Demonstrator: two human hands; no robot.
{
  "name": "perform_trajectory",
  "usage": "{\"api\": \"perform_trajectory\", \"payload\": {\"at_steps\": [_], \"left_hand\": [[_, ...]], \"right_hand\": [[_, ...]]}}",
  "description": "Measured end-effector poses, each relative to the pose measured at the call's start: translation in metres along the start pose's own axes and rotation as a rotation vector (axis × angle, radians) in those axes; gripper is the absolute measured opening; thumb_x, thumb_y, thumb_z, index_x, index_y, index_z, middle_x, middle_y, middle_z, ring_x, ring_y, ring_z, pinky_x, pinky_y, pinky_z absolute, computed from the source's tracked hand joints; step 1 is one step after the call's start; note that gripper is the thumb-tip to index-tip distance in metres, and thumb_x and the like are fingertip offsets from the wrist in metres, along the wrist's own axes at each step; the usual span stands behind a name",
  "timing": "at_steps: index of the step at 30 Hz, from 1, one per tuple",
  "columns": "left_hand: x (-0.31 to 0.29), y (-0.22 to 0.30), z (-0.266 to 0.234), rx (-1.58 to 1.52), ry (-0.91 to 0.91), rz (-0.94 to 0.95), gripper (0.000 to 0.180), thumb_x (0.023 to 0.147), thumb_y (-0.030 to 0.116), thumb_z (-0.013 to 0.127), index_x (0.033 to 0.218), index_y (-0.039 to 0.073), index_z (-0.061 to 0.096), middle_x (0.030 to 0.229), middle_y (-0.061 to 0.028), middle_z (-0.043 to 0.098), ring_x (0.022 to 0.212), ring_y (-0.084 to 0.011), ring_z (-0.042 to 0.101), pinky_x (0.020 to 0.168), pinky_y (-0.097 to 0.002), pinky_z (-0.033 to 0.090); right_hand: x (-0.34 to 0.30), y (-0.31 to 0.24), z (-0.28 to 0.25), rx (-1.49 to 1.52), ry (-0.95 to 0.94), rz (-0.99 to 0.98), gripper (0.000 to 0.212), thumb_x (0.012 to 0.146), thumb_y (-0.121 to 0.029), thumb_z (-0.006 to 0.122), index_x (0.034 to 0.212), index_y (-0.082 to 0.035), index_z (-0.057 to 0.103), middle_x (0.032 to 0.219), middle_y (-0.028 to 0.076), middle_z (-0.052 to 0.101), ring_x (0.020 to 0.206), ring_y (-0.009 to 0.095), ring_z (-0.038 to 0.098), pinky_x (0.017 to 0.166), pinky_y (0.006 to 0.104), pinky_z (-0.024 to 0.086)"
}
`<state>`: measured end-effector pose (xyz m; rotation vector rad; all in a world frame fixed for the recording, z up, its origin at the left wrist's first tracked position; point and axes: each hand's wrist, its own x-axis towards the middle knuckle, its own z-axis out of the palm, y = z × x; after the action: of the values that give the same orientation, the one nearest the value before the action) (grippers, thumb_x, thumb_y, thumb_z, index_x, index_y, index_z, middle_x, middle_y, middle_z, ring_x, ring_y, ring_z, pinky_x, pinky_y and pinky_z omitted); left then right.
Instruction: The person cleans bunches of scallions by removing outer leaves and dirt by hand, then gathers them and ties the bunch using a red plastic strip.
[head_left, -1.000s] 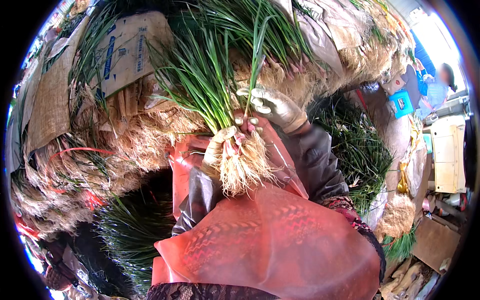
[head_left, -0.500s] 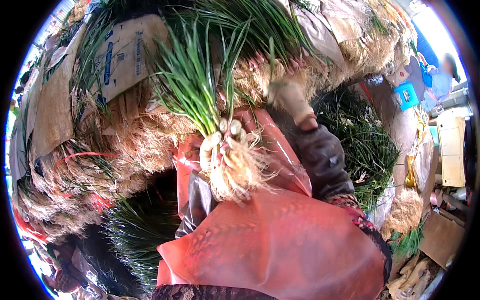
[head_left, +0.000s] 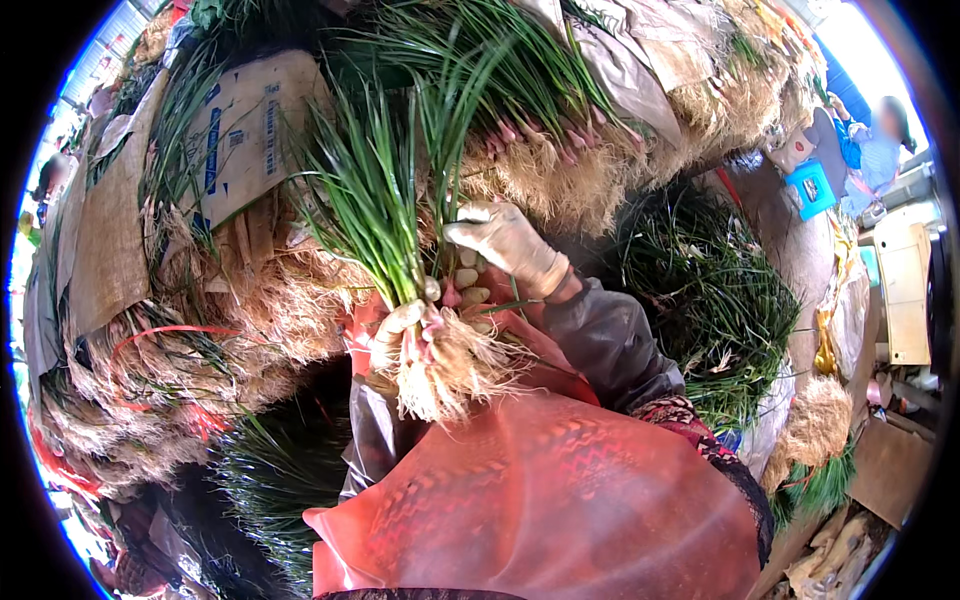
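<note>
My left hand [head_left: 396, 330], in a pale glove, is wrapped round a bunch of spring onions [head_left: 383, 225] in front of my apron. Their green leaves point up and away, pinkish bases show between the fingers, and long pale roots [head_left: 445, 375] hang towards me. My right hand [head_left: 505, 240], also gloved, is at the right side of the bunch. Its fingers are closed at a smaller group of green stalks [head_left: 440, 190], just above the left fingers. How many stalks they grip is hidden.
Spring onions [head_left: 570, 130] lie heaped ahead, roots towards me, with sacking and a cardboard sheet [head_left: 265, 130] over them. Dark green leaves [head_left: 710, 290] are piled right and lower left. A red apron [head_left: 560, 490] covers my lap. Another person [head_left: 880, 150] is far right, near a blue stool [head_left: 810, 190].
My right hand has come left from the heap's root edge to the stalks beside my left hand. The held bunch has shifted slightly down and left.
</note>
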<state>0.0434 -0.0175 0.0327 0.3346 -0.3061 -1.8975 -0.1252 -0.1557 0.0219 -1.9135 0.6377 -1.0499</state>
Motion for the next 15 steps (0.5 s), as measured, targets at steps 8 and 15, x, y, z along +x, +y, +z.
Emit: {"api": "perform_trajectory", "payload": {"at_steps": [8,15], "left_hand": [[0.028,-0.033,0.026,-0.048,0.133,0.156,0.025,0.085,0.011,0.062,0.107,0.004,0.052,0.100,-0.0110,0.056,0.076,-0.0135,0.059,0.053,-0.0235,0.052],[0.007,-0.029,0.037,0.037,-0.063,0.289,0.035,0.081,0.012,0.061,0.112,0.007,0.046,0.093,-0.0109,0.049,0.070,-0.0146,0.053,0.060,-0.0220,0.048]], "right_hand": [[-0.014,-0.029,0.008,-0.421,0.381,0.152,0.023,0.081,-0.030,0.061,0.073,-0.009,0.059,0.064,0.011,0.057,0.056,0.031,0.057,0.049,0.0388,0.043],[-0.065,0.066,-0.081,-1.040,0.267,0.611,0.023,0.085,-0.031,0.057,0.082,-0.009,0.066,0.069,0.015,0.064,0.068,0.033,0.064,0.061,0.0437,0.051]]}}
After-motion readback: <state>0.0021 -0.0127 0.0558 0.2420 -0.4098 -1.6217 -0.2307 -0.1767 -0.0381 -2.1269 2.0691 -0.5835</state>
